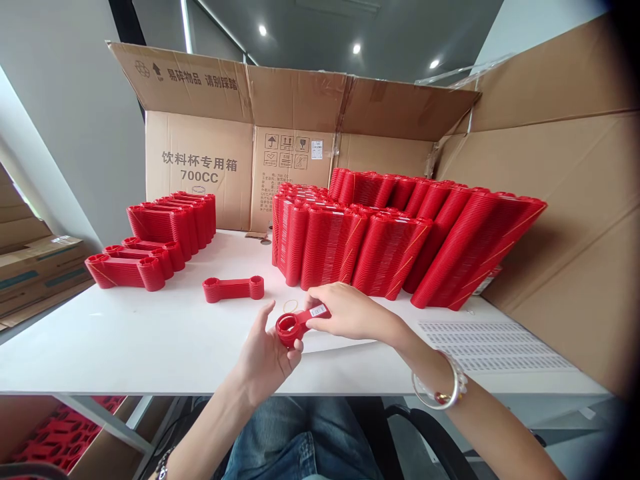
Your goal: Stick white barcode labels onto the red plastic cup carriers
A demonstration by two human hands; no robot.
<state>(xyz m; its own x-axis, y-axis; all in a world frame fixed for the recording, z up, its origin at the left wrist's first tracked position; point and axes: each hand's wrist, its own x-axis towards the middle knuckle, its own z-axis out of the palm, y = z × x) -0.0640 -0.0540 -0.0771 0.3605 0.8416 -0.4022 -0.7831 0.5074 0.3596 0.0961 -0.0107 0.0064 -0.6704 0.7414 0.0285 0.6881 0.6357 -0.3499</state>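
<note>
Both hands grip one red plastic cup carrier: the left hand closes its fingers around the ring end, and the right hand presses a white barcode label on the bar. The step in hand seems to be labelling; I judge the sticker needs firm smoothing next. Just right of the grip lies the label sheet. Beyond the grip stand stacked carriers and a cardboard box that reads "700CC".
</note>
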